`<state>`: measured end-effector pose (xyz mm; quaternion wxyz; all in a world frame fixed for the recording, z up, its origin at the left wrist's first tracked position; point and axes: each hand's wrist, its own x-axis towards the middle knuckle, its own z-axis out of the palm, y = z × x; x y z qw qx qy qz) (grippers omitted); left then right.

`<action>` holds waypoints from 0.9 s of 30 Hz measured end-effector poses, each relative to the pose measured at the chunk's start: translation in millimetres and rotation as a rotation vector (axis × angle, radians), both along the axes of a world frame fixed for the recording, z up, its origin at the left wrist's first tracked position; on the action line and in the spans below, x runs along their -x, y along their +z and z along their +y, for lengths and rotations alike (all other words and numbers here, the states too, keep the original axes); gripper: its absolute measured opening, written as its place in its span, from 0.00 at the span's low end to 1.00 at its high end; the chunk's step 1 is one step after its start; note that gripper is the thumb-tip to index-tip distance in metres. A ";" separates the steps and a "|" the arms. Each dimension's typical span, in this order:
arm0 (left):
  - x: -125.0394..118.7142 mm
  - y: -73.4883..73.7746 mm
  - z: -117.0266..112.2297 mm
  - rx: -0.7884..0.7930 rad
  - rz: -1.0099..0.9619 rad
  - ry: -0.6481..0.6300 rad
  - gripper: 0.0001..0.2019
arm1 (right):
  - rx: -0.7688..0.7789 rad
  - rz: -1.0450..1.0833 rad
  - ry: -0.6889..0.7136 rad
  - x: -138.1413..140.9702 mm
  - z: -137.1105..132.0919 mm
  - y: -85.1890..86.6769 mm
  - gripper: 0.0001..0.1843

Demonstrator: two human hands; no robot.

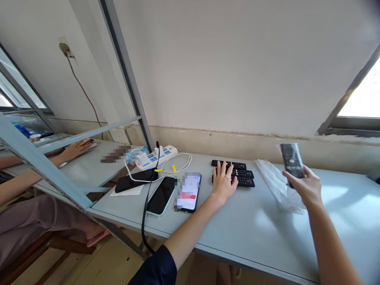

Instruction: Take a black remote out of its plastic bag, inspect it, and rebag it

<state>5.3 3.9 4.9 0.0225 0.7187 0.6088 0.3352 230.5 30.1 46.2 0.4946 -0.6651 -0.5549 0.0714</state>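
Fingers spread, my left hand rests over several black remote controls lying side by side on the grey table. It covers their left part, and I see no grip on any of them. My right hand is raised at the right, closed round the lower end of another remote control, which stands nearly upright and looks wrapped in clear plastic. Just left of that hand, clear plastic bags lie flat on the table.
Left of the remotes lie a lit phone, a dark-screened phone and a black phone. Behind them is a white power strip with cables. A metal frame post rises at the left, with another person's hand beyond it.
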 end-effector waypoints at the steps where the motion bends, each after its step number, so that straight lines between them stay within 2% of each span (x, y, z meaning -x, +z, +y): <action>1: -0.6 -0.6 -0.1 0.014 -0.020 0.026 0.23 | 0.034 0.022 0.047 2.7 -0.8 0.6 0.19; 3: 0.0 -0.9 -0.1 -0.001 -0.080 0.064 0.23 | 0.118 0.103 0.169 13.7 -4.4 4.1 0.21; 5: 3.1 0.3 0.5 -0.057 -0.153 0.090 0.23 | 0.214 0.106 0.384 27.3 -9.8 8.8 0.23; 8: 9.6 3.9 2.0 -0.166 -0.247 0.102 0.21 | 0.430 0.004 0.770 43.1 -18.0 12.4 0.18; 10: 12.5 6.3 2.7 -0.213 -0.268 0.097 0.19 | 0.561 -0.089 0.956 50.0 -22.1 10.1 0.14; 12: 13.0 8.0 2.9 -0.223 -0.247 0.089 0.16 | 0.632 -0.164 1.060 55.7 -24.3 4.3 0.12; 15: 10.4 8.7 2.3 -0.202 -0.188 0.052 0.12 | 0.632 -0.214 1.152 64.0 -25.2 -7.0 0.13; 18: 7.5 8.7 1.7 -0.191 -0.147 0.008 0.10 | 0.599 -0.226 1.164 70.9 -24.8 -14.0 0.16; 22: 6.1 8.3 2.2 -0.158 -0.112 -0.023 0.09 | 0.537 -0.120 1.107 74.0 -22.7 -8.3 0.17; 24: 5.7 7.9 2.5 -0.117 -0.100 -0.037 0.09 | 0.452 -0.035 0.974 69.8 -19.2 -2.7 0.14; 27: 4.5 7.5 2.2 -0.088 -0.075 -0.048 0.09 | 0.273 0.021 0.580 49.8 -7.8 -3.5 0.12</action>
